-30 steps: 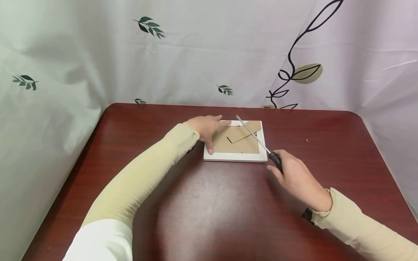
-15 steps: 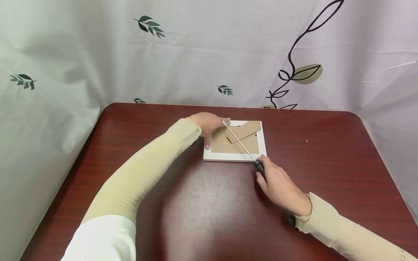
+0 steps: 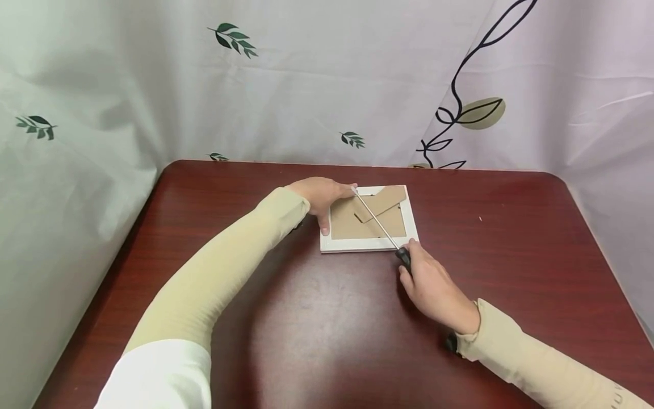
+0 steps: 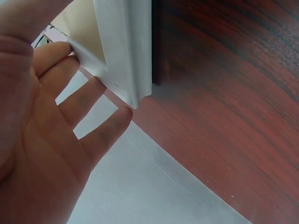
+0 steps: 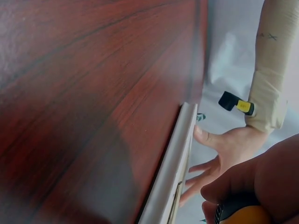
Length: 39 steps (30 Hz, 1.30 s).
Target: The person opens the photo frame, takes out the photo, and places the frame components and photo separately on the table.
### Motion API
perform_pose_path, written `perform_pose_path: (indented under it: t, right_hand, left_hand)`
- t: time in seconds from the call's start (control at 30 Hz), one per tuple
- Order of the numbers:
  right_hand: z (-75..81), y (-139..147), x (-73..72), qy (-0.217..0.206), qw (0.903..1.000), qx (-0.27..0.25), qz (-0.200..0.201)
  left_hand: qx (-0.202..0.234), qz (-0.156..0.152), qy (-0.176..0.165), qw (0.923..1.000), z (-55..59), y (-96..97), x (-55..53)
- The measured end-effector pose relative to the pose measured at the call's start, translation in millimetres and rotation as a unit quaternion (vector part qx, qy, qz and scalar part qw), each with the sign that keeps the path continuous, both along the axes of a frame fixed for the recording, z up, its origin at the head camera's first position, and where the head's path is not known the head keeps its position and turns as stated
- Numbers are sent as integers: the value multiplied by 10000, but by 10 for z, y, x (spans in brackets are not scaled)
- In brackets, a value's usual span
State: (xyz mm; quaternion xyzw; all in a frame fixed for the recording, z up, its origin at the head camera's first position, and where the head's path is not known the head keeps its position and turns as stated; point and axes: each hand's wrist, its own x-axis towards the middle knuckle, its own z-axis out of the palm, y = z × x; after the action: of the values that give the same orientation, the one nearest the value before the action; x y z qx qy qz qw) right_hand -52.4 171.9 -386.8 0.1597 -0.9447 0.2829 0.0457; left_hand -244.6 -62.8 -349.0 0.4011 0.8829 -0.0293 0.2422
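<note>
Frame (image 3: 357,245) is backing-side up on the table (image 3: 327,318), toward the far side, about mid-width. My left hand (image 3: 323,199) is spread wide across its left end, thumb on the left rail, a fingertip at the far rail; can't tell how hard it presses. My right hand (image 3: 434,292) grips the screwdriver (image 3: 381,226) by its handle (image 5: 247,215), shaft slanting from near right to far left across the backing board (image 3: 344,227). Main risk, I'd say: the blade ends right by my left fingertip, so a slip under load goes straight into it. Can't tell if the blade touches the rail or sits just above. Second: the shaft crosses the stand flap (image 3: 385,200); levering there could crease or tear it, since it looks like thin board. Third: the left hand covers only the left end, so a sideways push could swing the right end round. Small dark tabs (image 3: 399,208) at the board edge probably snap if bent too sharply. White rail likely dents if used as a fulcrum.
</note>
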Motion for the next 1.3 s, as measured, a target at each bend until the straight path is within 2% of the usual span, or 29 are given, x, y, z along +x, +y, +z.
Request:
perform_pose_path:
  t: [0.27,0.73,1.07,1.3]
  right_hand:
    - [0,32,-81,46,9999,130,-1]
    - [11,82,-270,-136,9990,427,74]
    - [12,129,-449,93,9978,646,122]
    - [68,158,-572,-151,9954,947,71]
  left_hand:
    - [-109,199,13,9997,15,-7,71]
    - [-480,554,330,9968,12,61,243]
    - [-843,482,980,9904,16,157,417]
    - [-1129,397,1051,9872,-8,227,506]
